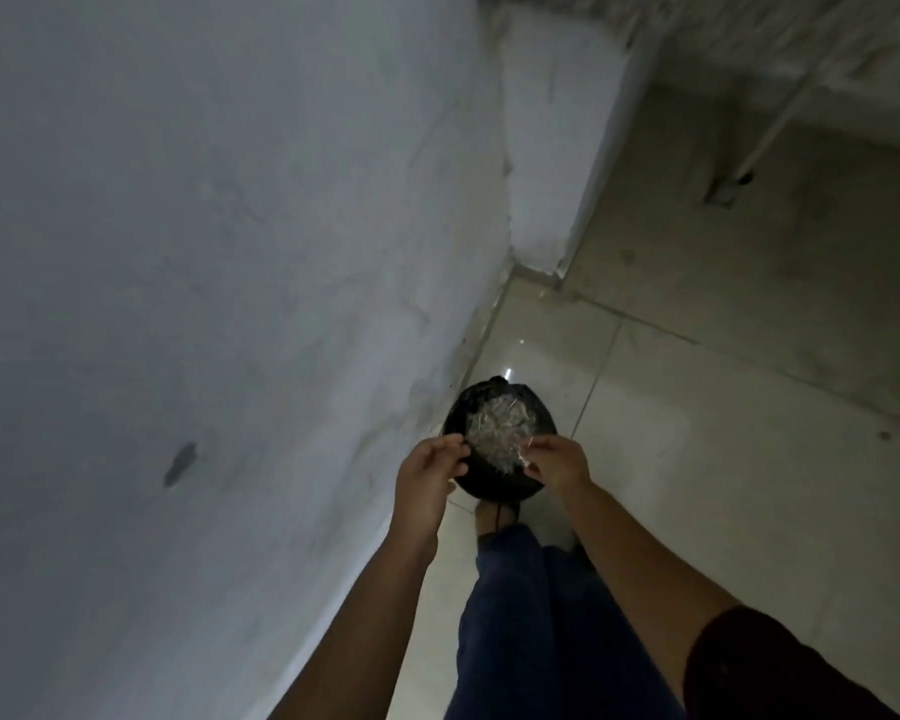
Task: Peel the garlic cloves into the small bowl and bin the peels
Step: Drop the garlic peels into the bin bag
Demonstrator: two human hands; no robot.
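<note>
Head view looks straight down our two bare forearms to a round black bin (494,485) standing on the pale tiled floor (697,459), close against a grey wall (178,252). A heap of pale garlic peels (500,431) lies inside it. Our left hand (430,472) hovers over the bin's left rim with its fingers loosely curved; we cannot tell whether it has hold of anything. Our right hand (557,462) is over the right rim, its fingertips drawn together on a small white peel scrap (525,461) just above the heap. Below the bin we see one foot (494,517) and dark blue trouser legs (515,615); a dark sleeve (749,667) covers our right upper arm.
</note>
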